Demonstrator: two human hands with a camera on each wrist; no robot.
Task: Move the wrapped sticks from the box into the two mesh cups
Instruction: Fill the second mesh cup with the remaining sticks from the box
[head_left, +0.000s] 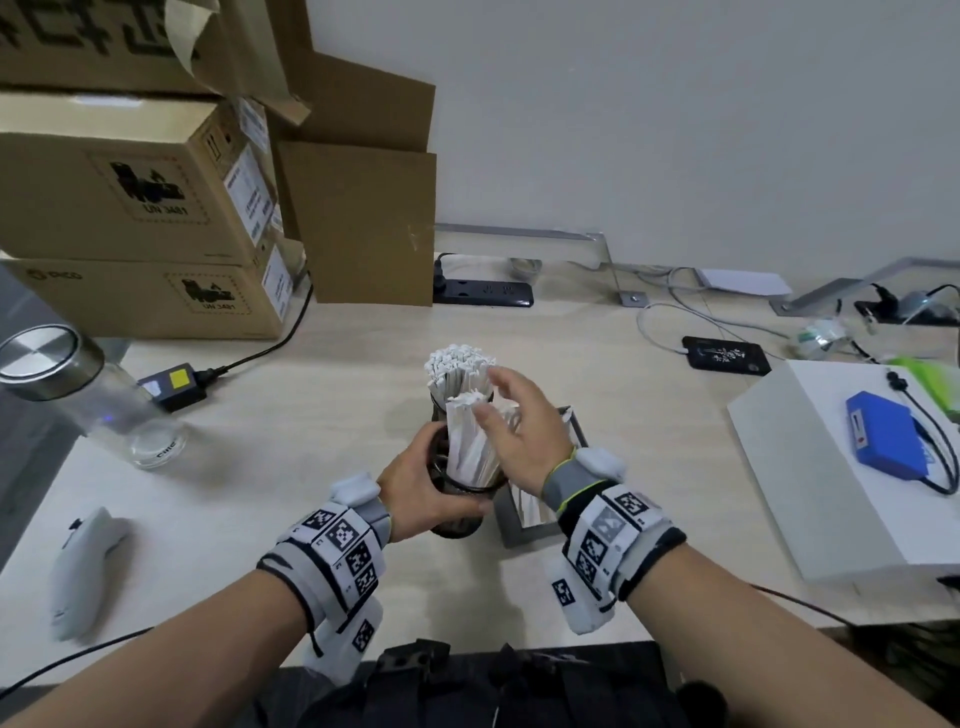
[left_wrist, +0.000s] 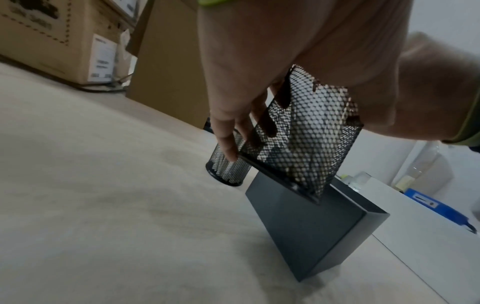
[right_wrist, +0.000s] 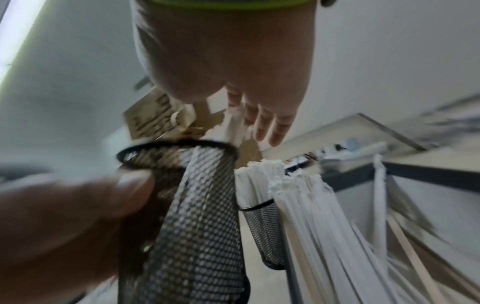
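filling of the second mesh cup looks like the step in hand. left hand (head_left: 415, 493) has its fingers and thumb curled round the near mesh cup (head_left: 460, 512) and holds it lifted and tilted; the left wrist view shows its base hanging over the near rim of the grey box (left_wrist: 306, 232), apart from the table (head_left: 311, 467). a bundle of wrapped sticks (head_left: 467, 436) stands in this cup, leaning toward the far edge. right hand (head_left: 514, 431) hovers against the tops of that bundle with its fingers nearly straight and spread, gripping nothing; the thumb seems to touch the paper ends, though blur makes contact hard to confirm. the far mesh cup (head_left: 439, 405) stands on the table just behind, already packed full of sticks (head_left: 460, 364). more wrapped sticks lie in the box (head_left: 535, 509), near the middle of the table's front edge. judging by this, the next move calls for settling the bundle down into the held cup, then reaching into the box for the remaining sticks while the cup is kept steady enough that none slide out.
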